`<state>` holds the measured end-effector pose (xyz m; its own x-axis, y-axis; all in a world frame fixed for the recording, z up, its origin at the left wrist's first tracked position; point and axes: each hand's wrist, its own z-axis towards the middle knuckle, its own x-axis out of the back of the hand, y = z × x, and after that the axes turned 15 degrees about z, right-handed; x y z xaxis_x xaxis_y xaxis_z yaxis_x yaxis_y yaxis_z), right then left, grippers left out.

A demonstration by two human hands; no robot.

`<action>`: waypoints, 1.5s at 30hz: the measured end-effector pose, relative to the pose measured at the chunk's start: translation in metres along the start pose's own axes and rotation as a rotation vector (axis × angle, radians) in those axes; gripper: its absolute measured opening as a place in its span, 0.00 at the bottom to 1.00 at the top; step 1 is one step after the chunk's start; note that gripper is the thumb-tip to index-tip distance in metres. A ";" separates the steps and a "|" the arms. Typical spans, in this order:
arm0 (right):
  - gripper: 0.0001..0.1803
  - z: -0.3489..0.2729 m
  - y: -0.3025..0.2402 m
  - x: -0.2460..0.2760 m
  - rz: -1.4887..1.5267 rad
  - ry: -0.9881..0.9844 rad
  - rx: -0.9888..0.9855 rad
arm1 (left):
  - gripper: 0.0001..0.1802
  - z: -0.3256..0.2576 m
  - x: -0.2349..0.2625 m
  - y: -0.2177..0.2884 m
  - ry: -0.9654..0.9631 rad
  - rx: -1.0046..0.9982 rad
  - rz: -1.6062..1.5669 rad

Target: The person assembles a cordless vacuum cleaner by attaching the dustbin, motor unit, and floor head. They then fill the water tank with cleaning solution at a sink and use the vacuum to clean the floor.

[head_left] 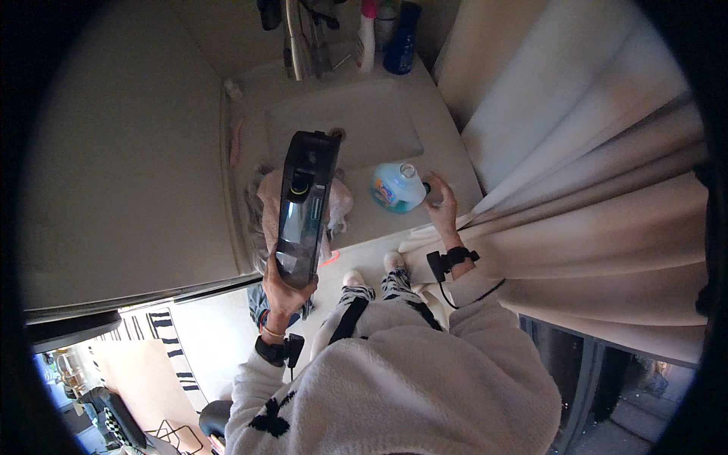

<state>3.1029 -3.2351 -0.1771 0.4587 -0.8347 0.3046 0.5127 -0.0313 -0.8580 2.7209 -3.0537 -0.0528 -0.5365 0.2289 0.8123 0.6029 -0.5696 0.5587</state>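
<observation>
My left hand (282,288) grips the lower end of a long black tank-like container (305,205) with a clear window, held upright over the near edge of the white sink counter (447,159). My right hand (442,203) reaches to an open pale blue plastic bottle (397,186) standing on the counter. Its fingers hold a small grey cap (434,190) right beside the bottle's mouth. Both wrists wear black bands with cables.
The sink basin (349,125) and metal tap (297,42) lie beyond. A white bottle with pink cap (366,38) and a dark blue bottle (400,42) stand at the back. A pinkish cloth (267,199) sits under the container. White curtain (599,189) hangs at right.
</observation>
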 end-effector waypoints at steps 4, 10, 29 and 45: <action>0.34 0.016 -0.020 -0.002 0.092 0.057 -0.110 | 0.54 0.003 0.006 0.004 -0.027 -0.020 -0.027; 0.32 0.108 -0.165 0.060 -0.008 -0.584 -0.106 | 0.54 0.001 0.013 0.012 -0.056 -0.006 0.043; 0.17 0.129 -0.238 0.014 -0.311 -0.868 0.456 | 0.55 -0.007 0.010 0.003 -0.011 -0.005 0.040; 0.22 0.062 -0.166 -0.038 0.490 -0.088 0.215 | 0.53 -0.004 0.014 0.004 -0.025 -0.037 0.015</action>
<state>3.0459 -3.1639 -0.0208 0.7358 -0.6737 -0.0686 0.3561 0.4712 -0.8070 2.7135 -3.0559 -0.0394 -0.5125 0.2395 0.8246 0.5884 -0.6014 0.5404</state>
